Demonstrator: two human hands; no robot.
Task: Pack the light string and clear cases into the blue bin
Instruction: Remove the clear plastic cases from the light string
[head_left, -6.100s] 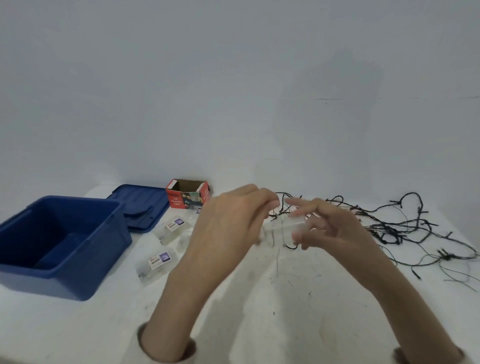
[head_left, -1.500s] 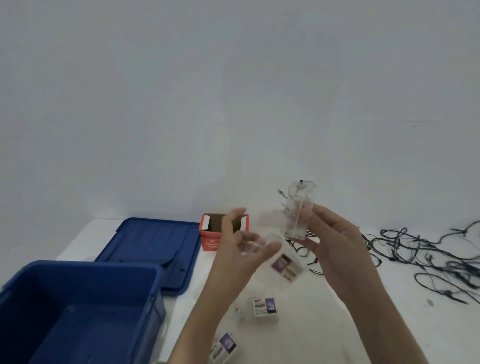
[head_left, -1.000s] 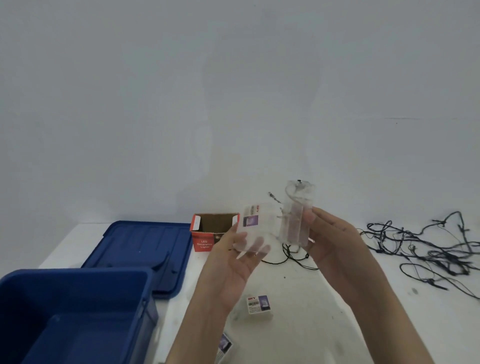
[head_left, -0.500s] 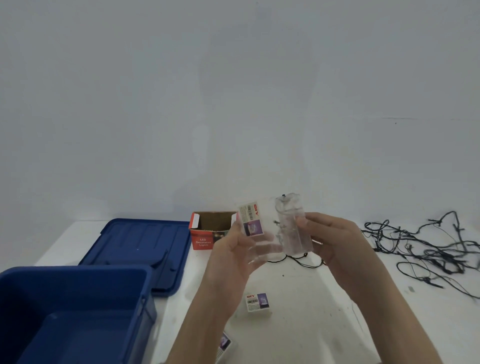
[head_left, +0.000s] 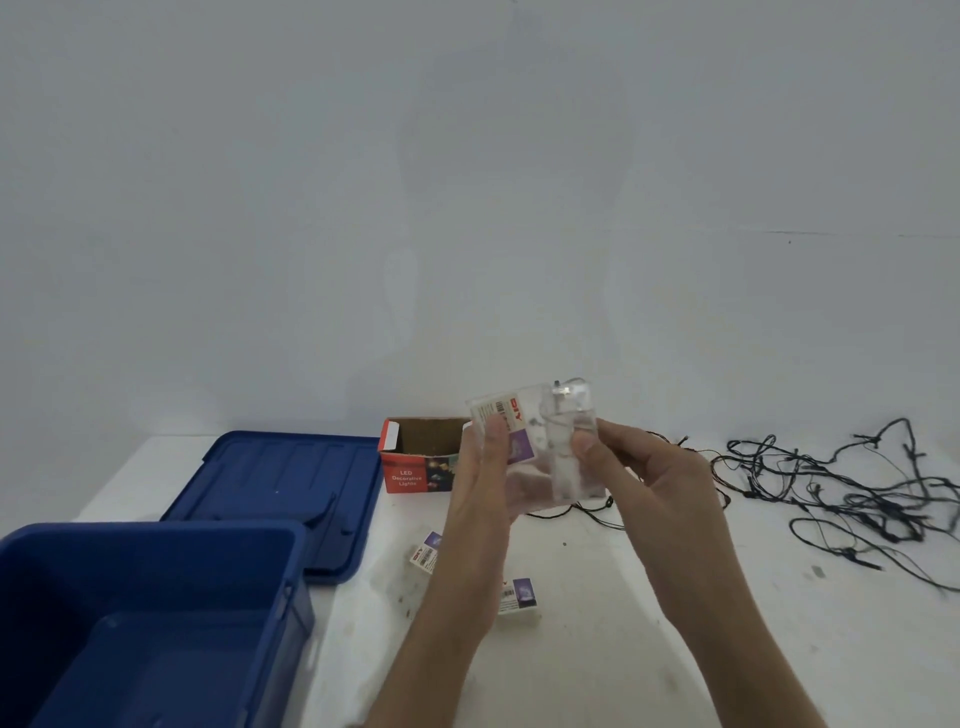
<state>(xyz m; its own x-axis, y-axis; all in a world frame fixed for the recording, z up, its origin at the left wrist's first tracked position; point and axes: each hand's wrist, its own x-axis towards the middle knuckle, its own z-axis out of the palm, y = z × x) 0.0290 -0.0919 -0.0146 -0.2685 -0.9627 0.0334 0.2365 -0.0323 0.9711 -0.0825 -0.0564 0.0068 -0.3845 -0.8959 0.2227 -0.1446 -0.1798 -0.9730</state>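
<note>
Left hand (head_left: 480, 493) grips labelled clear case (head_left: 511, 441); right hand (head_left: 654, 488) pinches second clear case (head_left: 569, 457), touching it. Blue bin (head_left: 150, 535) sits lower left.

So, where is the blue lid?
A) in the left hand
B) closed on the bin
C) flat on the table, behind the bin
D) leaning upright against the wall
C: the lid lies flat on the table, just behind the open bin.
</note>
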